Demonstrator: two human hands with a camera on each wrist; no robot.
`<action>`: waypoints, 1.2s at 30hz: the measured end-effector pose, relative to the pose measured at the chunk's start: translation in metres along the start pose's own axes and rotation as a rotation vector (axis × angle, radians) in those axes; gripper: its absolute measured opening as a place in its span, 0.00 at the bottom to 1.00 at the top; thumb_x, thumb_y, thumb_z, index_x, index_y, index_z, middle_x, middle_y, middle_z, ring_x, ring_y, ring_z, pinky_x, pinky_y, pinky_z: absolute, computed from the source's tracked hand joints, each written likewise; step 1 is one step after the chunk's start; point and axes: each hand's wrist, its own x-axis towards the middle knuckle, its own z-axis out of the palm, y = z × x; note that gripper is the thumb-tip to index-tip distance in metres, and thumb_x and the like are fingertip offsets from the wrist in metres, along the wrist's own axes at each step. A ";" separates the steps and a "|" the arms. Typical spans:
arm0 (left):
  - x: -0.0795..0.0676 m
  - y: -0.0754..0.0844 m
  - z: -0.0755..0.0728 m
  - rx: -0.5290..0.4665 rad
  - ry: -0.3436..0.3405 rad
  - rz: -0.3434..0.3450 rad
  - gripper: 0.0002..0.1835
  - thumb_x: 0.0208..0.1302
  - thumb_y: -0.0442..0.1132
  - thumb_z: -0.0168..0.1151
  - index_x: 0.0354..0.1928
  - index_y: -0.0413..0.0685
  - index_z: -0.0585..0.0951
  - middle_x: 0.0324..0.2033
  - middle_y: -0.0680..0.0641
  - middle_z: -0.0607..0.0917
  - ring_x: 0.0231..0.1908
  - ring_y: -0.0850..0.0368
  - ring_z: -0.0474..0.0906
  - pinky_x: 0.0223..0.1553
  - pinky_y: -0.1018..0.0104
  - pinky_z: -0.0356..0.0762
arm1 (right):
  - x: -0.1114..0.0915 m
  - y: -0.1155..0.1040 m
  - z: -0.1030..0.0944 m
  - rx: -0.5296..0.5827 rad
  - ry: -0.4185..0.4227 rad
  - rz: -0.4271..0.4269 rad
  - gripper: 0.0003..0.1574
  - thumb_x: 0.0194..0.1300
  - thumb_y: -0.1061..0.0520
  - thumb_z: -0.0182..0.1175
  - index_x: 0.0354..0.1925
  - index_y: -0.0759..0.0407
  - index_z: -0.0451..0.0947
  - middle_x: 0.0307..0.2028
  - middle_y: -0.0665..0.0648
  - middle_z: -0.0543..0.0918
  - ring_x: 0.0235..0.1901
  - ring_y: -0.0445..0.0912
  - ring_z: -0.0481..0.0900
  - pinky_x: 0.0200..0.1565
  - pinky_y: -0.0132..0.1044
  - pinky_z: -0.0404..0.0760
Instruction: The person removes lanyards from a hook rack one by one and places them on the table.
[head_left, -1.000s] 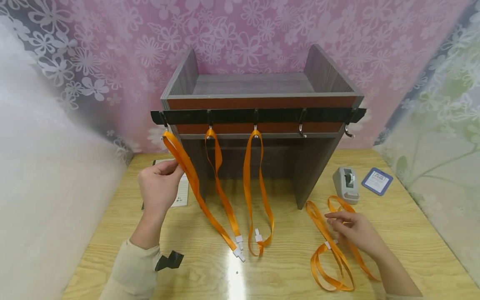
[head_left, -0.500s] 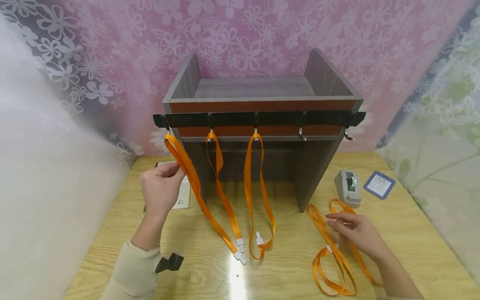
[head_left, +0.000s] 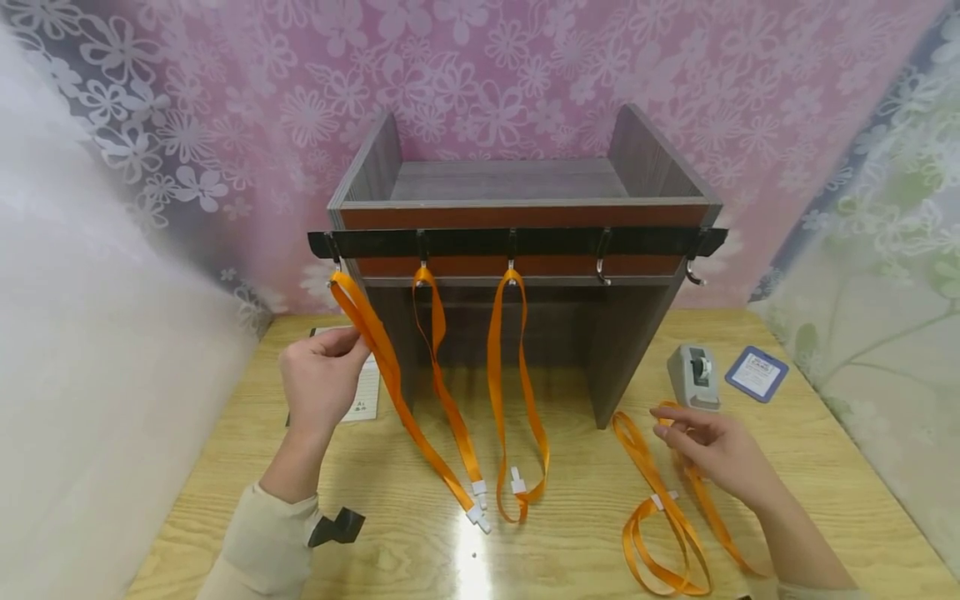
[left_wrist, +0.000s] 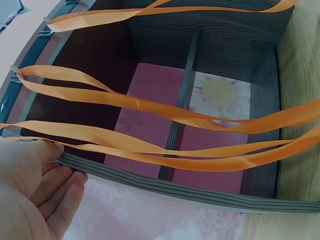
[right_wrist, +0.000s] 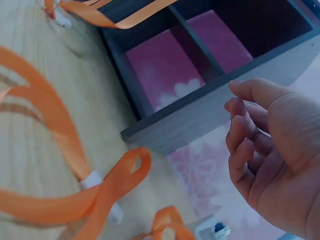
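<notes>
Three orange lanyards with white clips hang from hooks on a black rail [head_left: 468,243]. My left hand [head_left: 322,379] holds the leftmost lanyard [head_left: 386,362] between thumb and fingertips, a little below its hook; in the left wrist view its strap [left_wrist: 125,142] runs past the fingertips. The middle lanyard [head_left: 448,400] and the third lanyard [head_left: 493,367] hang freely. At the right, my right hand [head_left: 723,454] is over two more lanyards on the table, a looped lanyard [head_left: 648,458] and another lanyard [head_left: 712,512] partly hidden beneath it. Its fingers [right_wrist: 242,132] are loosely bent and hold nothing.
A grey wooden shelf unit [head_left: 517,182] stands at the back, the rail across its front. Two bare hooks [head_left: 603,268] are at the rail's right. A tape dispenser [head_left: 693,375] and a blue-edged card holder [head_left: 757,373] lie at the right. Lined paper [head_left: 367,396] is behind my left hand.
My right hand has risen slightly over the table lanyards. The left hand stays at the leftmost lanyard. The whole head view has shifted a little downward.
</notes>
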 end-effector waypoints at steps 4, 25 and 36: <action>0.000 0.000 0.000 0.003 0.000 -0.007 0.10 0.59 0.40 0.72 0.38 0.41 0.91 0.30 0.39 0.91 0.24 0.84 0.78 0.29 0.81 0.78 | 0.005 -0.014 0.000 -0.021 0.006 -0.020 0.18 0.72 0.52 0.61 0.57 0.53 0.81 0.17 0.52 0.77 0.11 0.42 0.68 0.12 0.35 0.68; -0.001 0.000 0.001 0.016 0.000 -0.001 0.09 0.60 0.40 0.72 0.38 0.42 0.91 0.30 0.40 0.91 0.24 0.84 0.78 0.27 0.80 0.78 | 0.042 -0.065 0.026 0.048 -0.072 -0.154 0.19 0.69 0.54 0.63 0.57 0.54 0.82 0.27 0.50 0.80 0.18 0.44 0.73 0.20 0.35 0.75; -0.001 0.000 0.001 0.001 0.006 0.008 0.09 0.60 0.40 0.72 0.38 0.41 0.91 0.30 0.40 0.91 0.24 0.83 0.78 0.27 0.80 0.78 | 0.063 -0.085 0.049 0.110 -0.108 -0.233 0.20 0.66 0.58 0.66 0.57 0.57 0.82 0.27 0.54 0.80 0.18 0.40 0.72 0.19 0.33 0.74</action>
